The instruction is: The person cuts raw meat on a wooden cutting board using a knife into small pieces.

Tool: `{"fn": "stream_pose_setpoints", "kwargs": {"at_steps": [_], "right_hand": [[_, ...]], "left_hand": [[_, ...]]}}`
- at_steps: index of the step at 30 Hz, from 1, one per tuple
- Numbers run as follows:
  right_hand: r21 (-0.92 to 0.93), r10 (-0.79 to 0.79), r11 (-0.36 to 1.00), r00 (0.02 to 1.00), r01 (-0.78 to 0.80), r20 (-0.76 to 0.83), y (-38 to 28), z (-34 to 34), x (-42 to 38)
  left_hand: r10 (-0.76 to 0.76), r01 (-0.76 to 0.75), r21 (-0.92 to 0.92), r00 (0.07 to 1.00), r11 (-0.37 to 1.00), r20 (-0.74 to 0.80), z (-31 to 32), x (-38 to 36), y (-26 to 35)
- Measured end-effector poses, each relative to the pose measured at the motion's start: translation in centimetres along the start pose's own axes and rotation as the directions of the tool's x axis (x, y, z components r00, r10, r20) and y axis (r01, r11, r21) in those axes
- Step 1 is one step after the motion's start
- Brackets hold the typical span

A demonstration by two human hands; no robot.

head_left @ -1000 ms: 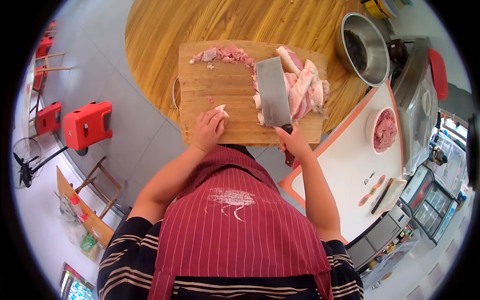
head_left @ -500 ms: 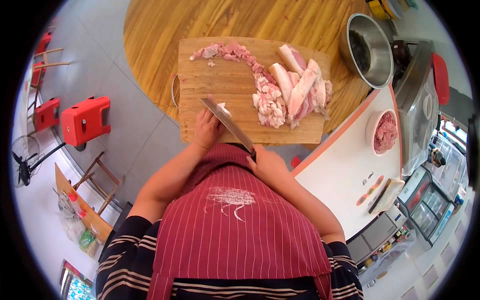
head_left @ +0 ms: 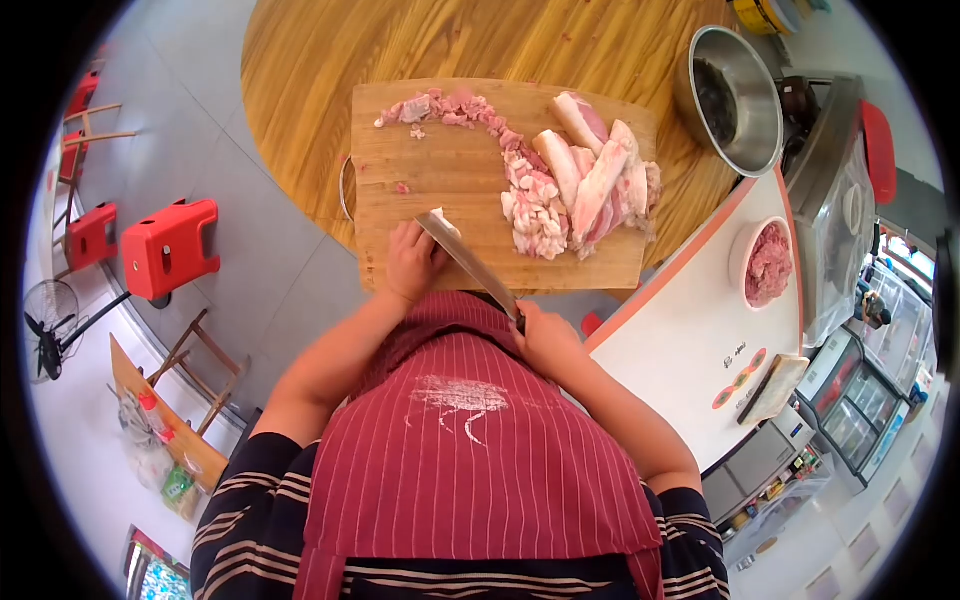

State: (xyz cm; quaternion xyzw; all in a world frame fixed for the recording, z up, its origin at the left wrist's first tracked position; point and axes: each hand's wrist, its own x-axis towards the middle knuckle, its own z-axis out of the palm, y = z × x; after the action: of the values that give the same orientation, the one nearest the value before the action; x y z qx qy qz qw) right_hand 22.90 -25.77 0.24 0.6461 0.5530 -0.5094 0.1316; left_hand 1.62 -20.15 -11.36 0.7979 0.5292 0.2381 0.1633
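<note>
My right hand [head_left: 548, 337] is closed around the handle of a broad kitchen knife [head_left: 470, 264], whose blade slants up and left over the near part of the wooden cutting board [head_left: 450, 170]. Beside the blade, my left hand [head_left: 412, 264] rests on the board with fingers bent together; what lies under them is hidden. A whitish piece of fat [head_left: 446, 219] shows against the blade's far side. Beyond my left hand lies a small pink meat scrap [head_left: 402, 187]. Chopped meat [head_left: 535, 200] forms a curved line across the board, next to thick pork strips [head_left: 602, 180] on the right.
A steel bowl [head_left: 752, 110] stands on the round wooden table [head_left: 310, 90], right of the board. Ground meat fills a white bowl [head_left: 740, 262] on the white table [head_left: 660, 370] to my right. Red stools [head_left: 165, 250] and a black fan [head_left: 50, 335] are on the left.
My right hand and the knife have shifted slightly right and toward me. The small pink scrap, earlier by the knife tip, now lies apart from it on the board.
</note>
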Motion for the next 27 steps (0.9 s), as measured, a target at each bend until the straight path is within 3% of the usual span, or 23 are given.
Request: {"fn": "stream_pose_setpoints", "kwargs": {"at_steps": [3,6,8,11,13,15,18,19,21,25,27], "right_hand": [[0.037,-0.156,0.987,0.984,0.159,-0.083,-1.6,0.8,4.0],[0.029,-0.232,0.97,0.953,0.242,-0.192,-4.4,0.5,8.2],[-0.009,-0.389,0.92,0.91,0.392,-0.146,-6.5,-1.7,8.4],[0.083,-0.403,0.903,0.899,0.421,-0.172,-3.4,-1.9,9.9],[0.244,-0.22,0.947,0.975,0.209,0.021,0.3,-3.4,9.0],[0.399,-0.053,0.916,0.998,0.039,0.024,3.0,-4.7,6.4],[0.512,0.092,0.858,0.994,-0.05,-0.058,4.7,-3.8,4.4],[0.509,0.095,0.859,0.994,-0.053,-0.058,4.4,-3.1,3.9],[0.187,-0.141,0.957,0.92,0.221,-0.366,2.9,-0.9,3.0],[0.06,-0.184,0.978,0.96,0.2,-0.21,-1.1,-0.5,-0.2],[-0.027,-0.089,0.996,0.992,0.087,-0.087,-1.7,-0.4,-0.9]], "left_hand": [[-0.005,0.004,0.031,0.999,1.0,0.042,0.7,-0.3,-0.8],[0.072,-0.087,0.116,0.989,0.99,0.126,0.5,0.0,-0.9],[0.087,-0.086,0.03,0.995,0.996,-0.055,-0.3,0.2,0.1],[0.041,-0.043,0.039,0.998,0.998,0.048,-0.1,-0.1,0.1],[0.024,-0.024,0.015,0.999,1.0,0.041,1.3,-1.6,-1.0],[-0.009,0.009,-0.009,0.999,1.0,0.038,1.5,-2.5,-1.3],[-0.026,0.027,-0.036,1.0,0.999,0.01,0.4,-1.9,-0.6],[0.0,-0.004,-0.088,0.999,0.996,-0.053,0.3,-1.5,-0.4],[0.023,-0.04,-0.142,0.993,0.989,-0.117,0.6,-1.2,-0.3],[0.062,-0.07,-0.056,0.988,0.996,-0.14,1.0,-1.0,-0.5],[0.085,-0.088,-0.011,0.982,0.996,-0.17,1.0,-1.1,-0.7]]}}
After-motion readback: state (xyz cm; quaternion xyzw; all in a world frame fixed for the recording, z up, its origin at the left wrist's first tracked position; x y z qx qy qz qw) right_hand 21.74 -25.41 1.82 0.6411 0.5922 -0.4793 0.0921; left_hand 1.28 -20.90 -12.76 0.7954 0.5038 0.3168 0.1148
